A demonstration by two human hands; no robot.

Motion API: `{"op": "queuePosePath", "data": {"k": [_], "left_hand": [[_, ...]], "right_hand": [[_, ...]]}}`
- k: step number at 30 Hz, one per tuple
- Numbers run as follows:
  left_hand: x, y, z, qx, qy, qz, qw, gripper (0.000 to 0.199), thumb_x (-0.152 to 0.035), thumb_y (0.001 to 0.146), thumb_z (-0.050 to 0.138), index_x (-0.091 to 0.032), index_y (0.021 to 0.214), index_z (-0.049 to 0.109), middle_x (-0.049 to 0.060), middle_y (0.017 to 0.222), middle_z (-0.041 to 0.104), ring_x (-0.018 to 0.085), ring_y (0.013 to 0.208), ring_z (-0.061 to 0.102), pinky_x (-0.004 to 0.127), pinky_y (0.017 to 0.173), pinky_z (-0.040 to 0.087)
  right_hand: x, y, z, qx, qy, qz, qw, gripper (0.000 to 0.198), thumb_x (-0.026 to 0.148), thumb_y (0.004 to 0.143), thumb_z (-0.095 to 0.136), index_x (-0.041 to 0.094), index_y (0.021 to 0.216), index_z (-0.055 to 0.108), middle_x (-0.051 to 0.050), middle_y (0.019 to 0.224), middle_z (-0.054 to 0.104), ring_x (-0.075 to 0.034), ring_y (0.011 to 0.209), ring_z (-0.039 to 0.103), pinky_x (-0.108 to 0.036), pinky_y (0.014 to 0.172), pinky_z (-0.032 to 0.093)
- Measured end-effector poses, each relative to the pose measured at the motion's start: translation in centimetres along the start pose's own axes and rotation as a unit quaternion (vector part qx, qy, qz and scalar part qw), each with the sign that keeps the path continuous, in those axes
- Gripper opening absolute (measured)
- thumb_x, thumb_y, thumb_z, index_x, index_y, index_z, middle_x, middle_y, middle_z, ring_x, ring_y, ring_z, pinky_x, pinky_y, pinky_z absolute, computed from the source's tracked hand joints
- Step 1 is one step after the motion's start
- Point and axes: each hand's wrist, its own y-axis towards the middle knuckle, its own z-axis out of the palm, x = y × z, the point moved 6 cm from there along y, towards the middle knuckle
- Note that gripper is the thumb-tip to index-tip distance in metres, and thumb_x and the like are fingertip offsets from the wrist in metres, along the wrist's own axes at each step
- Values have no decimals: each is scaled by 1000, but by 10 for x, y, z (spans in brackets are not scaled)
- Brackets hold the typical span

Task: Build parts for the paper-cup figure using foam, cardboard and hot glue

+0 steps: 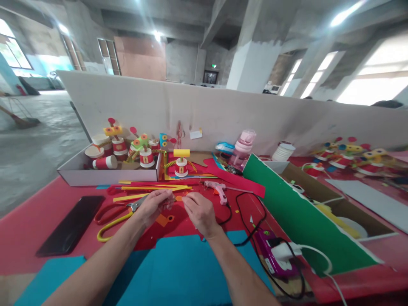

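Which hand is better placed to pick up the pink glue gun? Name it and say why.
Right, most likely: the pink glue gun lies just beyond the right hand, toward its outer side. The left hand is farther away, beside the scissors.

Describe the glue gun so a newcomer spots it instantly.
On the red table, find the box with a green side at the right. To its left, just beyond the person's right hand, lies the pink glue gun. It is pistol-shaped, with a black cord at its grip, unlike the upright pink bottle by the white partition.
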Motion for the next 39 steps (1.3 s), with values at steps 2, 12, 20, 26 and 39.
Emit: {"op": "queuePosePath", "data": {"k": [2, 12, 20, 26, 39], "left_hand": [[1, -1, 2, 23, 27, -10, 999, 27, -36, 76, 69, -13, 67, 59, -1, 59, 56, 8, 54, 50, 20, 52, 37], [-8, 2, -5, -24, 186, 107, 976, 20, -34, 75, 68, -16, 74, 61, -1, 64, 58, 10, 60, 52, 23, 60, 41], [-35, -21, 16, -25, 524, 409, 747, 15, -24, 89, 53, -20, 94, 66, 6, 86, 67, 16, 84, 58, 30, 78, 47], [-31, -28, 25, -7, 611, 471, 636, 19, -19, 90, 49, -19, 97, 67, 7, 88, 68, 17, 83, 55, 34, 80, 46], [-30, -37, 27, 19, 698, 504, 509, 24, -14, 89, 48, -20, 106, 64, 9, 97, 68, 19, 91, 57, 34, 82, 44]], "right_hand": [[2, 1, 0, 4, -9, -2, 1000, 21, 16, 92, 45, 21, 95, 65, -7, 90, 65, -16, 85, 59, -25, 75, 45], [-6, -1, 8, -2, 35, 56, 998, 19, 17, 91, 46, 22, 87, 64, -6, 86, 63, -16, 84, 59, -25, 76, 46], [-10, -2, 5, -29, 73, 77, 994, 16, 17, 90, 47, 22, 88, 62, -5, 84, 63, -16, 84, 60, -26, 77, 48], [-8, -2, 9, -21, 66, 73, 995, 15, 17, 89, 48, 21, 86, 62, -5, 83, 64, -16, 84, 60, -26, 77, 48], [-79, -13, -16, -90, 23, 252, 963, 15, 24, 90, 43, 20, 86, 57, -7, 90, 64, -18, 83, 57, -29, 76, 45]]}}
